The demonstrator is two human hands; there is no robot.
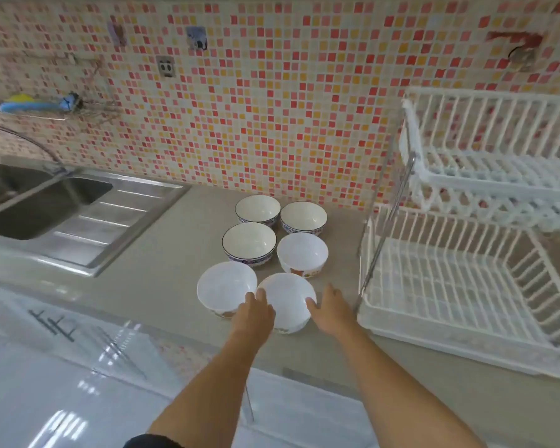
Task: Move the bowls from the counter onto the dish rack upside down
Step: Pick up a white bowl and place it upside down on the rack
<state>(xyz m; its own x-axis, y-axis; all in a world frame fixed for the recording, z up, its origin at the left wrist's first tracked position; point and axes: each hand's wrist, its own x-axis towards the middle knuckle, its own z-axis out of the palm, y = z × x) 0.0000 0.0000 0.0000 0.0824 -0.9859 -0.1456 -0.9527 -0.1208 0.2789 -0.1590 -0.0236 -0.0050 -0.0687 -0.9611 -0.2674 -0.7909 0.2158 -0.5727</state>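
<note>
Several white bowls stand upright in two rows on the beige counter (175, 253). The nearest bowl (286, 297) sits between my hands. My left hand (256, 310) touches its left rim, next to a second white bowl (223, 287). My right hand (328, 307) presses against its right side, fingers spread. Behind it stand a white bowl (302, 253) and three bowls with dark patterned rims (249, 242) (257, 208) (303, 216). A white two-tier dish rack (459, 286) stands to the right with both tiers bare.
A steel sink (39, 202) with a drainboard and a curved tap lies at the left. The mosaic-tiled wall (272, 108) runs behind the counter. White glossy cabinet fronts (62, 367) lie below the counter's front edge.
</note>
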